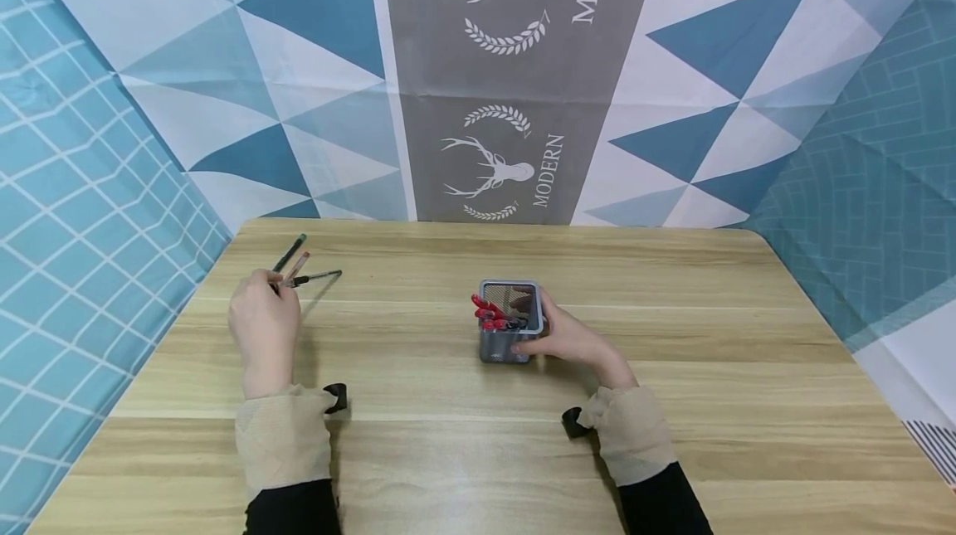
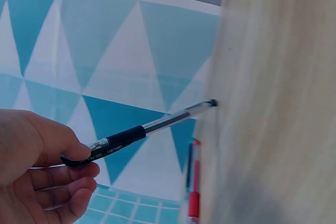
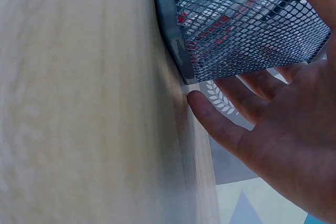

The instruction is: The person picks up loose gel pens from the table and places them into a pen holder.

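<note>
My left hand (image 1: pixel 265 315) pinches a black gel pen (image 2: pixel 123 140) by its end between thumb and fingers. The pen's other end points at the tabletop in the left wrist view. Just past that hand lie a dark green pen (image 1: pixel 290 253) and a red pen (image 2: pixel 194 182), close side by side. Near the middle of the table stands a square grey mesh pen holder (image 1: pixel 502 346), upright. Several red pens (image 1: pixel 489 315) lean inside it. My right hand (image 1: pixel 571 336) holds the holder from its right side, thumb across the front and fingers round the back.
The wooden table (image 1: pixel 448 452) ends at a patterned cloth backdrop (image 1: pixel 321 104). Blue tiled-print cloth (image 1: pixel 82 211) hangs along its left side, and more cloth (image 1: pixel 881 153) hangs at the right.
</note>
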Demonstrator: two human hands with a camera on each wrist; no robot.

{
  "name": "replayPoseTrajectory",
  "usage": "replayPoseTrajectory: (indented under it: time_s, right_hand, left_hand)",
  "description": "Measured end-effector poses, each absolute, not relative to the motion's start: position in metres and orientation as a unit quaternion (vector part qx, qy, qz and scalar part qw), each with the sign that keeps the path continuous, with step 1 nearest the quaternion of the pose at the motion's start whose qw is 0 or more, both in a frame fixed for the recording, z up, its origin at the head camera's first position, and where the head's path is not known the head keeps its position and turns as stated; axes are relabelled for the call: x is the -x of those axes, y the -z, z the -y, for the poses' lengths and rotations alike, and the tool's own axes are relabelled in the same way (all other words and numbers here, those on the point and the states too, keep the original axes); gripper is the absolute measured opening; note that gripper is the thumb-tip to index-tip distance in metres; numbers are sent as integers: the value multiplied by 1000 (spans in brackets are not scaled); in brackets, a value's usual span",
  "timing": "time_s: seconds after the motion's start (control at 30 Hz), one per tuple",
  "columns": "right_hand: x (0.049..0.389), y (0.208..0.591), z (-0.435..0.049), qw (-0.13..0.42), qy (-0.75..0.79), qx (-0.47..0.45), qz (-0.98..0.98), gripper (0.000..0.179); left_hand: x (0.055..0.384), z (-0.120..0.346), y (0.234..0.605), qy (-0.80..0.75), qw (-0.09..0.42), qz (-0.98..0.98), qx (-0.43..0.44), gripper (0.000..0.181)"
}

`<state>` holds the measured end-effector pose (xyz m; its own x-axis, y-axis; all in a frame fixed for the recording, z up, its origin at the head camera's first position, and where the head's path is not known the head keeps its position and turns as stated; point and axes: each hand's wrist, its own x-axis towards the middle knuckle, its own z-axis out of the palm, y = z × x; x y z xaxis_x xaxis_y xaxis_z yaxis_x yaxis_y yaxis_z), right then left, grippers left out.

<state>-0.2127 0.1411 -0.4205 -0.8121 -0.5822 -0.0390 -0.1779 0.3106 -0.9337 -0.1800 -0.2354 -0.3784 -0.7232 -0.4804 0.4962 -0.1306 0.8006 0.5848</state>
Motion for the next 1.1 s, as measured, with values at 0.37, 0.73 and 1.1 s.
replayPoseTrajectory:
  time_s: [0.37, 0.73, 1.1]
  right_hand:
    - [213, 422, -142, 194, 545, 248, -777, 84]
    - [212, 421, -142, 192, 544, 248, -778, 85]
    - [213, 420, -141, 188, 543, 251, -779, 85]
  left_hand:
    - [175, 224, 358, 267, 360, 878, -171, 22]
    - [172, 218, 347, 272, 361, 877, -165, 24]
    - [171, 213, 342, 248, 368, 883, -151, 29]
